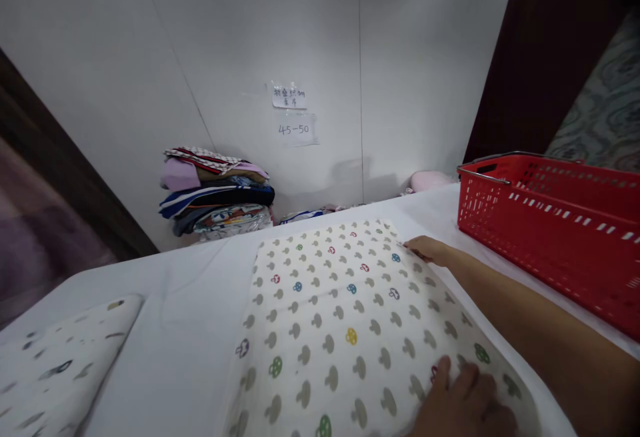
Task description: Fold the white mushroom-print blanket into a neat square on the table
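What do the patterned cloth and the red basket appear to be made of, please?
The patterned cloth looks like soft cotton, perhaps gauze: matte, slightly crinkled, with printed mushrooms; the weave is too fine to confirm. The red basket looks like moulded plastic: glossy, evenly coloured, with slotted walls. Its handle seems metal, judging by the grey shine.
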Available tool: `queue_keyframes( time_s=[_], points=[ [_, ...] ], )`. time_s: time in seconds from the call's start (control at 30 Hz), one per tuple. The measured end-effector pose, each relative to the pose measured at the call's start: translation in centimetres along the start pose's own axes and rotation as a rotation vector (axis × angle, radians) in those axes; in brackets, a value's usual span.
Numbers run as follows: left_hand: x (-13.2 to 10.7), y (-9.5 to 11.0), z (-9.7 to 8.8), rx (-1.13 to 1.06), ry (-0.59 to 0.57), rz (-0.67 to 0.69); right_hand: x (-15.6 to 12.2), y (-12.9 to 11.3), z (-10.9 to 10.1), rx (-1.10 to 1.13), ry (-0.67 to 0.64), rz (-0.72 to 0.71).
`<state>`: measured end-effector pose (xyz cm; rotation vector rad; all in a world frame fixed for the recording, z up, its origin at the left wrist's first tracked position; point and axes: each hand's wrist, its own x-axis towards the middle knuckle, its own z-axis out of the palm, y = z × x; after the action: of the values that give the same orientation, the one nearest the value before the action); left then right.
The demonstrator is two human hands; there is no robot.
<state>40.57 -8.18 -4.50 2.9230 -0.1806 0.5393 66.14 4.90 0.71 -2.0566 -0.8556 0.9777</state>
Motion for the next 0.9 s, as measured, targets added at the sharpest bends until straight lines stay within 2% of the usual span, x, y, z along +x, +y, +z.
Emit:
queue_keyframes(
  time_s=[0.2, 0.43, 0.73, 0.9],
  points=[
    [0.1, -0.2, 2.3, 0.055, 0.065, -0.012, 2.4, -0.8, 0.2, 0.009, 0.008, 0.021],
    [0.1, -0.3, 3.2, 0.076, 0.083, -0.002, 3.1, -0.7, 0.2, -0.017, 0.018, -0.005],
    [0.3, 0.2, 3.1, 0.048, 0.124, -0.054, 3.9, 0.8, 0.4, -0.236, 0.289, -0.137],
    [0.9, 0.0, 3.3, 0.069, 0.116, -0.023, 3.5, 0.9, 1.1, -0.344, 0.346, -0.181]
  ],
)
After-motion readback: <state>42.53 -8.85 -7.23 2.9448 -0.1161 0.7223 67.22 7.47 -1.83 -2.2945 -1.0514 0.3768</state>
